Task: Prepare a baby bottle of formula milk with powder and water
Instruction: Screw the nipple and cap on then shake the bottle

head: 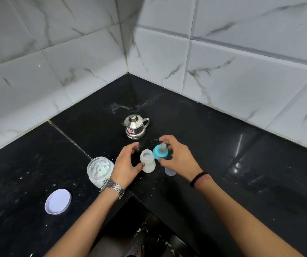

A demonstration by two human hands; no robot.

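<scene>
An open, translucent baby bottle (147, 162) with milky liquid stands on the black counter (223, 164). My left hand (127, 165) curls round its left side, thumb against the bottle. My right hand (176, 156) holds the blue ring with its teat (159, 151), tilted, just right of the bottle's mouth. An open powder jar (99, 170) stands left of my left wrist. A small steel kettle (135, 127) with its lid on stands behind the bottle.
The jar's white lid (57, 201) lies upside down at the front left. A clear bottle cap (169, 171) sits under my right hand. Tiled walls meet in a corner behind. The counter's inner edge drops off near my forearms. Powder specks dot the counter.
</scene>
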